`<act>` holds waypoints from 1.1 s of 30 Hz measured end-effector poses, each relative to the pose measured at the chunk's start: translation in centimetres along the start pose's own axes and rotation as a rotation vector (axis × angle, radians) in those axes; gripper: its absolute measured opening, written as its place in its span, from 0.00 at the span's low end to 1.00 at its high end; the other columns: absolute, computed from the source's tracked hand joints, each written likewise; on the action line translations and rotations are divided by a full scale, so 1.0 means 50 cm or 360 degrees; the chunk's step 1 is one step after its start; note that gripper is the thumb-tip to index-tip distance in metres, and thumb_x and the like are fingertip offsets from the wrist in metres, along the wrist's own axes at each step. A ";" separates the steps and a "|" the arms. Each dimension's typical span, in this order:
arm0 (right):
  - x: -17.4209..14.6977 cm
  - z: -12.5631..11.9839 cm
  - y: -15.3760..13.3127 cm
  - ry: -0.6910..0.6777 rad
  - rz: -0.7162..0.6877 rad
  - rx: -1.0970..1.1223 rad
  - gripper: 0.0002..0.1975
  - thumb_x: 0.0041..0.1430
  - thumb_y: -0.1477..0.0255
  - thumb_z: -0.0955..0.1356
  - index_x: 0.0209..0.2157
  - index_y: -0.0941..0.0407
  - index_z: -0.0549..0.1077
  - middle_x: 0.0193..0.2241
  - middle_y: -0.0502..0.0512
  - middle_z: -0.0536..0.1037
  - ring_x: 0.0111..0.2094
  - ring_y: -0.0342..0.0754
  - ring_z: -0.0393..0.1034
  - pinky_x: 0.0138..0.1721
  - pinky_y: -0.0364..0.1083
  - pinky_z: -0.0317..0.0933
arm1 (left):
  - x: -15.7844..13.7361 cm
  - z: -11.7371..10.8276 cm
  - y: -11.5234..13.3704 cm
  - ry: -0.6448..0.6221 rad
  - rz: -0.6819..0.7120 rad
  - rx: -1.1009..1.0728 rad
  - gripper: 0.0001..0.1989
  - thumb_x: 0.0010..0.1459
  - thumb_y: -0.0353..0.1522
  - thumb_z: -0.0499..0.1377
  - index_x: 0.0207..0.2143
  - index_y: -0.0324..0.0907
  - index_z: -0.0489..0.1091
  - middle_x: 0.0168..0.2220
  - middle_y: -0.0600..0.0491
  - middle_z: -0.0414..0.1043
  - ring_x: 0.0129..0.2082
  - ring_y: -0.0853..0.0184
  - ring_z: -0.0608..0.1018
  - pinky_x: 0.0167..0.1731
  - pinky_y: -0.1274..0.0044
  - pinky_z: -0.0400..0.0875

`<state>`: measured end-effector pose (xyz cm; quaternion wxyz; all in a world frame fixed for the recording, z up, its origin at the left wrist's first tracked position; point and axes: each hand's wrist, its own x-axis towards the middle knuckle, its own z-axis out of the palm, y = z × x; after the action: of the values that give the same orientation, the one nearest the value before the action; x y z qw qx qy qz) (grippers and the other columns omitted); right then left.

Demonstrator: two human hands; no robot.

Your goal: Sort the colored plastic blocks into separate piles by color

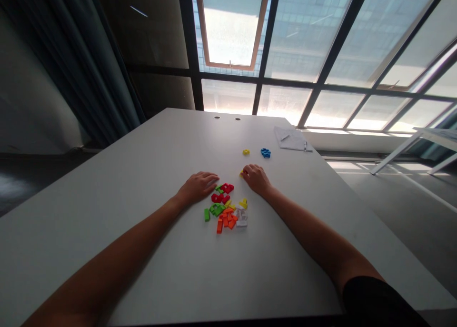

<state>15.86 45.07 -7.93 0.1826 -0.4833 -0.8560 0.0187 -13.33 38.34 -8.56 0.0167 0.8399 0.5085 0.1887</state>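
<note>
My right hand (255,177) is closed on a small yellow block (242,173), which shows at its fingertips just above the table. Flat on the tabletop, my left hand (200,186) has its fingers stretched out beside the loose pile. That pile holds red blocks (220,198), green blocks (216,209), orange blocks (227,218), white blocks (242,216) and a few yellow blocks (243,203). Beyond my right hand lies a small yellow cluster (246,152). To its right is a group of blue blocks (265,153).
A white table (143,165) spreads under everything. Paper sheets (292,138) with a pen lie near its far right edge. Two round cable holes sit at the far end. Windows stand beyond, a dark curtain (82,60) hangs at left, and another white table (435,136) is at right.
</note>
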 end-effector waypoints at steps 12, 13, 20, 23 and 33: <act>-0.001 0.013 0.001 0.0092 0.0270 -0.0131 0.31 0.72 0.61 0.65 0.70 0.59 0.61 0.67 0.70 0.65 0.63 0.63 0.63 0.60 0.57 0.59 | 0.001 -0.002 0.003 -0.0019 0.0003 0.0044 0.20 0.71 0.43 0.51 0.56 0.50 0.77 0.60 0.50 0.77 0.58 0.58 0.77 0.60 0.63 0.70; -0.002 0.015 0.003 0.0116 0.0268 -0.0125 0.31 0.71 0.63 0.66 0.70 0.59 0.60 0.69 0.70 0.62 0.64 0.63 0.61 0.61 0.57 0.59 | 0.001 -0.002 0.004 -0.0018 0.0002 0.0044 0.20 0.71 0.43 0.51 0.56 0.50 0.77 0.60 0.50 0.77 0.58 0.58 0.77 0.60 0.63 0.70; 0.002 0.015 0.010 0.0028 0.0014 -0.0092 0.22 0.70 0.70 0.63 0.62 0.57 0.71 0.64 0.65 0.71 0.64 0.58 0.61 0.65 0.55 0.54 | 0.000 -0.003 0.005 -0.0005 -0.0001 0.0020 0.19 0.70 0.42 0.52 0.55 0.50 0.77 0.60 0.50 0.77 0.58 0.57 0.77 0.60 0.63 0.70; 0.018 0.017 0.014 0.0010 0.0072 -0.0153 0.24 0.70 0.67 0.63 0.64 0.58 0.70 0.65 0.66 0.69 0.65 0.61 0.60 0.66 0.57 0.53 | 0.002 -0.001 0.005 0.0005 -0.0026 0.0021 0.19 0.69 0.42 0.53 0.55 0.50 0.77 0.59 0.49 0.77 0.57 0.57 0.78 0.59 0.62 0.71; 0.104 0.045 0.025 -0.0051 0.0402 -0.0158 0.31 0.70 0.62 0.60 0.70 0.58 0.62 0.72 0.69 0.60 0.68 0.64 0.57 0.67 0.64 0.50 | 0.003 -0.002 0.011 0.0014 -0.0036 0.0043 0.17 0.68 0.41 0.54 0.53 0.50 0.77 0.58 0.49 0.78 0.56 0.56 0.78 0.58 0.62 0.72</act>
<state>13.72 50.39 -8.74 0.1409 -0.5954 -0.7910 0.0069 -12.84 38.18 -8.32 0.0052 0.8335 0.5205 0.1853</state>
